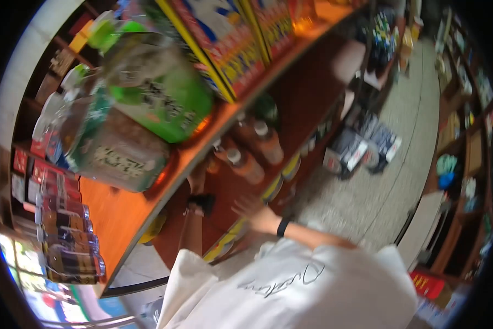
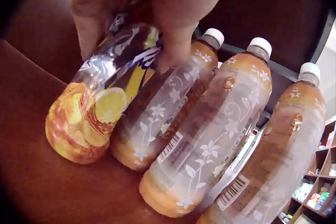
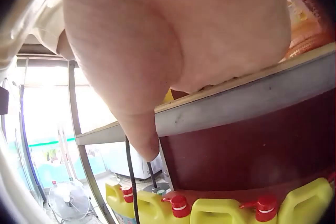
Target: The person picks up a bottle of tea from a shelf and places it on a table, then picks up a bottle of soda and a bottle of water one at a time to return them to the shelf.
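In the left wrist view, my left hand [image 2: 178, 3] grips the upper part of a lemon drink bottle [image 2: 86, 121], which has lemon slices printed on it. The bottle's cap is hidden by the hand. Beside it stand three drink bottles [image 2: 210, 129] with white caps, white flower prints and orange-tinted ends. From the head view, the left hand [image 1: 197, 178] reaches in under the upper shelf board. My right hand [image 1: 257, 214], fingers extended, is at the lower shelf's edge; in the right wrist view its thumb [image 3: 142, 137] hangs down in front of the shelf edge.
Large green bags [image 1: 164, 88] and boxed goods [image 1: 230, 49] stand on the upper shelf [image 1: 115, 219]. Jars [image 1: 71, 241] line its left end. Yellow jugs [image 3: 218, 211] with red caps sit below the lower shelf edge. Boxes [image 1: 361, 145] rest on the floor to the right.
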### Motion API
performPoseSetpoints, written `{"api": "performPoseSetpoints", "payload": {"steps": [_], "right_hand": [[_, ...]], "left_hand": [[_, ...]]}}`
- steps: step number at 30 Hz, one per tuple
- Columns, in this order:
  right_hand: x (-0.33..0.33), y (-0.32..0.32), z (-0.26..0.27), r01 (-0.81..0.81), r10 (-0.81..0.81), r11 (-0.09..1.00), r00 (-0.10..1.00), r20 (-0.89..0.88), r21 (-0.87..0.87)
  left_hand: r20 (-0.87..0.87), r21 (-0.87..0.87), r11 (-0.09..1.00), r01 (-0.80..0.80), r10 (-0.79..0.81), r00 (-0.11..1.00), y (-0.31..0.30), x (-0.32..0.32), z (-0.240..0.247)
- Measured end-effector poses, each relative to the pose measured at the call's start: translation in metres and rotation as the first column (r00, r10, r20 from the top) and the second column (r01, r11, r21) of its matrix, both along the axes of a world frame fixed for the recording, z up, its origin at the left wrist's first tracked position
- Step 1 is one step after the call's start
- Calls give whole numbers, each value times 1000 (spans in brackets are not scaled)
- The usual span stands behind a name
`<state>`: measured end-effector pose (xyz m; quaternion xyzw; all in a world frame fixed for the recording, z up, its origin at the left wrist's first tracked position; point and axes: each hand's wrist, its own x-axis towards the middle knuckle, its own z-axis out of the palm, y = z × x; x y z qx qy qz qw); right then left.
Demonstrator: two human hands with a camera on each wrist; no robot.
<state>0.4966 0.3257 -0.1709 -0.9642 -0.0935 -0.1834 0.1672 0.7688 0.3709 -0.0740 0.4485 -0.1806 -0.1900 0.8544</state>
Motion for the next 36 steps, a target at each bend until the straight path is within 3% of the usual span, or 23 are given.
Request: {"api": "performPoseSetpoints", "payload": {"steps": [1,2,4,5,6,7,8,10,12,14,15,16,18,19,20,22,23,27,30,36], "right_hand": [[0,-5,13,7,-13,996,997,-71,-86],[-7,-1,26,7,-31,988,988,-153,-155],[-23,16,32,-3,-27,989,979,-203,-145],[-13,7,39,41,-70,989,977,-199,-145],[-3,-1,44,20,-53,981,984,-172,-191],[-7,4,40,37,-46,997,990,-136,-68],[-16,12,34,59,-52,996,993,-104,65],[-27,11,36,96,-85,993,986,-145,72],[-49,5,38,89,-52,979,980,-194,186],[-76,-5,51,124,-33,952,951,-309,279],[-94,-9,47,164,-53,955,914,-401,247],[-112,-15,40,201,-53,945,871,-488,258],[-156,-22,24,306,-138,917,844,-518,255],[-177,-26,11,368,-188,904,799,-571,217],[-198,-31,-1,421,-232,890,750,-619,177],[-244,-42,-21,517,-303,836,712,-633,182],[-264,-48,-25,575,-342,801,670,-659,168],[-337,-74,-37,726,-469,667,582,-664,165],[-383,-100,-25,816,-532,545,513,-674,191],[-488,-170,-13,896,-660,357,442,-608,264]], "left_hand": [[734,326,825,-462,87,673,-1,-62,64],[725,304,820,-485,131,676,14,-43,28],[944,331,422,-844,-140,300,61,-39,-67],[936,198,205,-958,-330,123,64,-14,-98],[798,361,624,-693,177,576,70,-100,-43],[615,527,674,-518,119,780,94,-94,-121],[740,572,633,-522,-124,661,110,-121,-119],[362,553,787,-274,69,930,109,-203,-64],[472,638,689,-343,2,882,108,-257,-13],[308,798,593,-111,-242,920,121,-286,-32],[337,812,578,-77,-358,871,122,-299,-47],[355,829,558,-40,-468,809,123,-310,-60],[385,888,460,-14,-725,571,126,-331,-75],[313,930,367,30,-831,461,124,-339,-86],[308,931,361,43,-845,437,122,-347,-96],[222,939,303,161,-894,389,104,-368,-73],[225,939,310,151,-883,413,94,-378,-64],[244,939,303,165,-922,301,42,-405,-59],[297,921,345,180,-922,248,-11,-429,-58],[290,920,303,251,-953,86,-144,-520,-28]]}}
